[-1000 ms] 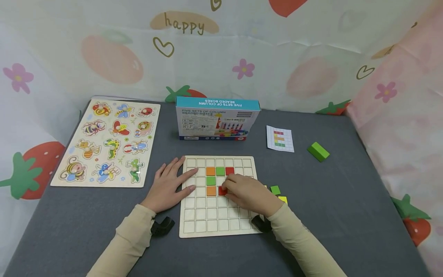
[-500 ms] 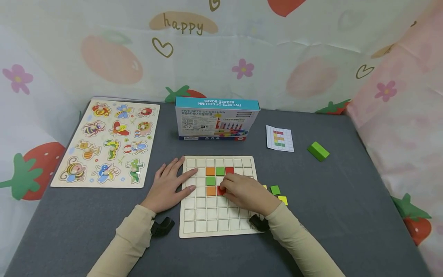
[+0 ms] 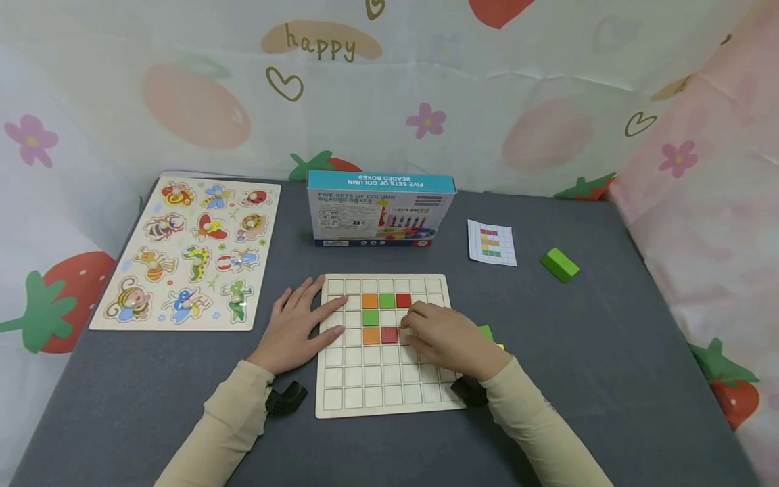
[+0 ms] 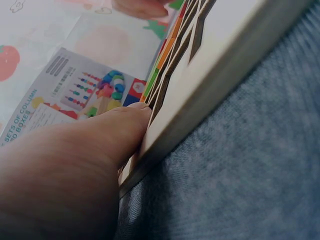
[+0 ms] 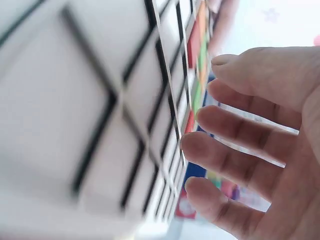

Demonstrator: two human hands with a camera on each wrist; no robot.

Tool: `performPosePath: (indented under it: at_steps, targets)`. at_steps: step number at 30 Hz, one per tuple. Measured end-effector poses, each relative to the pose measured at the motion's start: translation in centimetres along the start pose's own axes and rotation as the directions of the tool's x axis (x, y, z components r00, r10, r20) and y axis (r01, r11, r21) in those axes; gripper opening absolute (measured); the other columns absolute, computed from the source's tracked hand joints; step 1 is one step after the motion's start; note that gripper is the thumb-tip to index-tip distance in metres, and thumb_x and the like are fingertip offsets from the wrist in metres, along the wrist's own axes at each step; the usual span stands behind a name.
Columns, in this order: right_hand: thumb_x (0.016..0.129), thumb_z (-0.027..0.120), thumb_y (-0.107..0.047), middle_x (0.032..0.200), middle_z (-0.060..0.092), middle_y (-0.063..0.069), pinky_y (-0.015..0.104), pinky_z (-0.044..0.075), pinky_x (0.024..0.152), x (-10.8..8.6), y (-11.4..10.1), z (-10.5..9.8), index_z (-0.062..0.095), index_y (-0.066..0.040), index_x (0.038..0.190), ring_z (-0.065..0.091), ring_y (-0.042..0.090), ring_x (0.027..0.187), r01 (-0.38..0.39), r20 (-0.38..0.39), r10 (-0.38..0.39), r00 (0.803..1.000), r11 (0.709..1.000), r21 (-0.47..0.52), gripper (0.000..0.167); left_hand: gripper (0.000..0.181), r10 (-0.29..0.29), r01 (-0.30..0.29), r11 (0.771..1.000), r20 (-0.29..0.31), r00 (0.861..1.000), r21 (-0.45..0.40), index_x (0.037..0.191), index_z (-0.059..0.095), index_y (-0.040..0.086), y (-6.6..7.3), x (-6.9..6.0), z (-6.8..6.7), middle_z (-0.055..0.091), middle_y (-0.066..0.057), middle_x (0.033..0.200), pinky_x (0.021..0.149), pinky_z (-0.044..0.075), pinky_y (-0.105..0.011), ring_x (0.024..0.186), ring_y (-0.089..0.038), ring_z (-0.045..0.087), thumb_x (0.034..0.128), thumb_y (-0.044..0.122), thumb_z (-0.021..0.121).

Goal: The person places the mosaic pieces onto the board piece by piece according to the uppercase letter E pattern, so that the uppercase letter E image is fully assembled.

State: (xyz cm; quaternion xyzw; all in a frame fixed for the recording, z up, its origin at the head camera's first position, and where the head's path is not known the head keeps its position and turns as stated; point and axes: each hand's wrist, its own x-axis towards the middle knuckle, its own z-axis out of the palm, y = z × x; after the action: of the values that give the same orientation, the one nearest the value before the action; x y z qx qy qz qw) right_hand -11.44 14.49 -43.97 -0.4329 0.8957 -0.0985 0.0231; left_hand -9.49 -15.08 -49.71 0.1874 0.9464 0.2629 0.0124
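Note:
A pale grid board (image 3: 389, 392) lies at the middle of the table. My left hand (image 3: 296, 331) rests across its left edge with fingers spread, thumb on the surface in the left wrist view. Set in its cells are orange tiles (image 3: 370, 301), green tiles (image 3: 370, 318) and red tiles (image 3: 404, 300). A lower red tile (image 3: 389, 335) sits flat beside the lower orange one. My right hand (image 3: 447, 338) hovers just right of that tile; in the right wrist view its fingers (image 5: 235, 165) are loosely bent and hold nothing. Green and yellow tiles (image 3: 485, 331) are partly hidden behind it.
A printed box (image 3: 377, 210) stands behind the board. To its right lie a pattern card (image 3: 493, 243) and a green block (image 3: 559, 265). An insect puzzle board (image 3: 189, 250) lies at the left. Fabric backdrops border the grey tabletop.
My right hand has let go of the lower red tile, which now lies in its cell, and has drawn back a little to the right. The left hand has stayed in place.

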Motion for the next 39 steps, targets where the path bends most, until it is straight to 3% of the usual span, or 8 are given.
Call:
performPosePath:
  at_steps: [6,14,20,27,35,39]
  targets:
    - [0.087,0.072,-0.017,0.102,0.062,0.001,0.027,0.054,0.071,-3.5,2.3,-1.5,0.065,-0.011,0.108,0.059,0.01,0.082,-0.124,-0.039,0.125,0.991,0.992,0.02,0.023,0.057,-0.003,0.003,1.0,-0.002,1.0,0.003,0.145,0.044,0.03,-0.1,0.0,0.1,0.017,-0.011,0.16,0.114,0.005,-0.059,0.147,-0.033,0.012,0.0931,0.049,0.056]
    - [0.085,0.074,-0.018,0.102,0.061,0.002,0.032,0.054,0.072,-7.5,4.9,-1.8,0.066,-0.01,0.106,0.058,0.012,0.082,-0.355,-0.001,0.356,0.935,0.933,0.052,0.024,0.057,-0.024,0.024,1.0,-0.002,1.0,-0.008,0.145,0.044,0.03,-0.1,0.0,0.0,0.014,-0.013,0.16,0.115,0.005,-0.058,0.147,-0.034,0.011,0.0928,0.05,0.056]
    - [0.085,0.075,-0.02,0.102,0.06,0.004,0.033,0.053,0.071,-8.3,5.4,-1.1,0.065,-0.008,0.108,0.057,0.013,0.081,-0.365,0.033,0.364,0.931,0.93,0.049,0.027,0.057,-0.024,0.023,1.0,-0.005,1.0,-0.018,0.145,0.044,0.03,-0.2,-0.1,-0.1,0.015,-0.013,0.16,0.115,0.004,-0.058,0.147,-0.034,0.011,0.0926,0.05,0.057]
    - [0.084,0.075,-0.016,0.102,0.059,0.004,0.032,0.054,0.072,-8.2,5.8,-0.7,0.065,-0.008,0.108,0.057,0.013,0.082,-0.37,0.001,0.37,0.929,0.929,0.027,0.028,0.057,-0.028,0.028,0.999,-0.004,1.0,-0.017,0.145,0.044,0.03,-0.2,-0.1,0.1,0.016,-0.012,0.16,0.115,0.005,-0.058,0.147,-0.033,0.011,0.0925,0.05,0.056]
    - [0.085,0.074,-0.022,0.104,0.059,0.009,0.037,0.054,0.072,-8.3,5.8,-0.9,0.061,-0.004,0.113,0.056,0.016,0.083,-0.463,0.02,0.463,0.886,0.886,0.032,0.035,0.057,-0.026,0.026,0.999,-0.004,1.0,-0.023,0.144,0.045,0.029,0.0,0.0,0.1,0.016,-0.012,0.16,0.115,0.005,-0.058,0.147,-0.033,0.011,0.0925,0.049,0.057]
    - [0.085,0.074,-0.017,0.098,0.059,0.008,0.035,0.054,0.07,-8.3,5.9,-0.9,0.06,-0.003,0.111,0.057,0.016,0.082,-0.463,0.018,0.462,0.887,0.886,0.032,0.033,0.057,-0.021,0.021,1.0,-0.008,1.0,-0.022,0.144,0.046,0.028,0.0,0.0,0.1,0.017,-0.012,0.16,0.115,0.005,-0.059,0.147,-0.034,0.011,0.0924,0.049,0.057]
